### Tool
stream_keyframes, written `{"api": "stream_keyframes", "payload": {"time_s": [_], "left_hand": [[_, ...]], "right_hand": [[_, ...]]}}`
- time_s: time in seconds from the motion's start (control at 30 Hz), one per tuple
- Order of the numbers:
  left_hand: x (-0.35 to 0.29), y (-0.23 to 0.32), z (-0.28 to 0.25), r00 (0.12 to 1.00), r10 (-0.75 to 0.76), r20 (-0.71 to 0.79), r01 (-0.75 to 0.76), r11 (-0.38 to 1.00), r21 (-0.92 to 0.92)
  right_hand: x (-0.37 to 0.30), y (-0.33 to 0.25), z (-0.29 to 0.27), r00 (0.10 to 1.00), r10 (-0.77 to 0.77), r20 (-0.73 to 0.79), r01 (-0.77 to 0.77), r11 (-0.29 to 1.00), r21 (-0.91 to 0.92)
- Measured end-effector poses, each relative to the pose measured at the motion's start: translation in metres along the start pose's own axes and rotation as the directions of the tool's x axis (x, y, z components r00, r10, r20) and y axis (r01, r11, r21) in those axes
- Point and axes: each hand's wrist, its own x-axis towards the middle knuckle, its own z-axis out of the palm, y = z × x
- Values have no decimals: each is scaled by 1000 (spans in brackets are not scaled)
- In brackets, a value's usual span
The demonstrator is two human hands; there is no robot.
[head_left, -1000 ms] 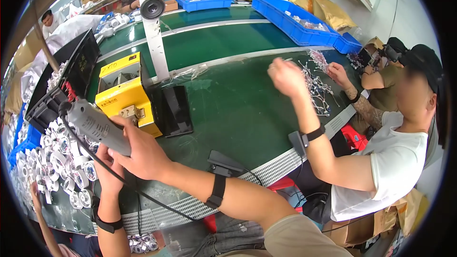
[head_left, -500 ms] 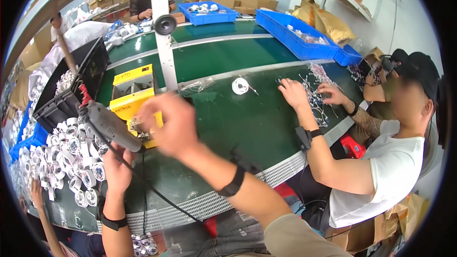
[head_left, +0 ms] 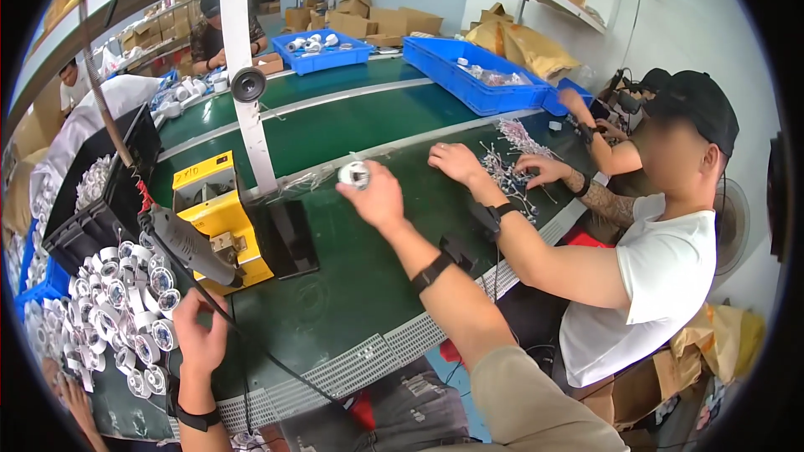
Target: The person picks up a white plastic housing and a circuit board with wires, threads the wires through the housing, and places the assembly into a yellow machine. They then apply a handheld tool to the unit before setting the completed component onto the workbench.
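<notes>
The right hand (head_left: 378,199) grasps a round white part (head_left: 347,175) near the table's (head_left: 360,285) far edge, while the left hand (head_left: 201,336), thumb parted from loosely bent fingers, looks empty below a grey power tool (head_left: 191,243). The step in hand seems to be picking up that part; bringing it nearer would call for a secure hold, clear of the yellow fixture (head_left: 224,218) left of it.

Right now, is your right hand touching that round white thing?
Touching: the head view shows the right hand gripping the round white thing by its edge, with no gap between them.
</notes>
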Motion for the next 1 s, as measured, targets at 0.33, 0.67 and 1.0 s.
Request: {"api": "stream_keyframes", "payload": {"time_s": [0.33,0.67,1.0], "left_hand": [[-9,22,11,983,-78,168,180,629,-756],[-10,25,-2,976,-180,123,218,834,-507],[-10,15,5,971,-142,194,238,688,-686]], "right_hand": [[-107,-158,-30,624,-781,-29,579,437,688],[-102,-141,-23,656,-493,572,-297,528,795],[-98,-134,-28,513,-480,712,-585,412,699]]}}
